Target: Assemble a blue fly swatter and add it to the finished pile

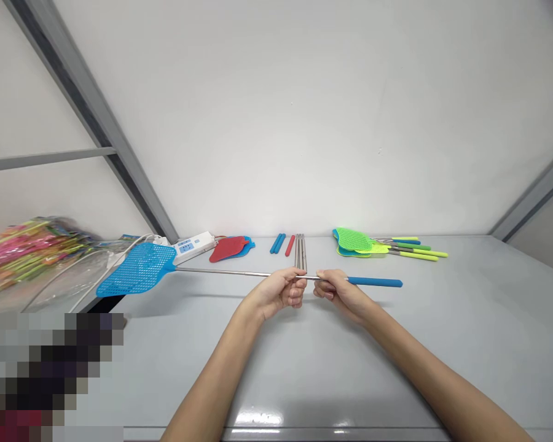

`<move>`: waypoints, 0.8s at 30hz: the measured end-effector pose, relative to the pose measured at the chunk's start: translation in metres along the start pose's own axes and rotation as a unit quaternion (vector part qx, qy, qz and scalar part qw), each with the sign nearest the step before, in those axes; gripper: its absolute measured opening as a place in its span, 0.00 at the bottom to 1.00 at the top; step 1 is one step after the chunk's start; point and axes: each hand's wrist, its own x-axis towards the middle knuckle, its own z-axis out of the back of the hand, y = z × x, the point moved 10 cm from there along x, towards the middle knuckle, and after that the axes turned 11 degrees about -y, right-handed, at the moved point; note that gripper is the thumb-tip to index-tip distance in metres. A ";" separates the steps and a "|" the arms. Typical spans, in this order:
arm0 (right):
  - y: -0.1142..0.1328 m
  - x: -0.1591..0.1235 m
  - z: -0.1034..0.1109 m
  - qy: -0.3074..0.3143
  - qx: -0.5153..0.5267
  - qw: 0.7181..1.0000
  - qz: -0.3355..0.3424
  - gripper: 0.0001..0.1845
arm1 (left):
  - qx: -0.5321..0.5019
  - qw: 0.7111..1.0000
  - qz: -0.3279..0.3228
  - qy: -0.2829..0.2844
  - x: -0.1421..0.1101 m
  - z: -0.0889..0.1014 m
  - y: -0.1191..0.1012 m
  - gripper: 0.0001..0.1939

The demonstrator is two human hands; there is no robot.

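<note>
A blue fly swatter (138,270) with a long thin metal rod and a blue handle lies level across both hands, raised above the table. My left hand (283,288) is closed around the middle of the rod. Close beside it, my right hand (338,291) pinches the rod just left of the blue handle (375,282). Behind my hands, several bare metal rods (300,248) lie side by side. To their left are a red handle (290,245) and two blue handles (278,243).
Red and blue swatter heads (230,248) lie near the wall, beside a white power strip (196,247) with cables. Several assembled swatters (354,241) are stacked at the back right. Plastic-wrapped colourful sticks (23,255) sit at far left. The grey table (465,344) meets a white wall.
</note>
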 end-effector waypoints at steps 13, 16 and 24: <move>0.005 -0.002 -0.001 0.019 -0.011 1.000 0.011 0.21 | -0.014 1.000 0.001 0.011 0.001 0.001 0.000 0.15; 0.006 -0.002 -0.002 0.021 -0.007 1.000 0.013 0.21 | -0.009 1.000 0.002 0.008 0.000 0.002 0.000 0.15; 0.009 -0.002 0.000 0.010 -0.019 1.000 0.011 0.21 | -0.003 1.000 0.002 0.008 -0.002 0.005 -0.002 0.16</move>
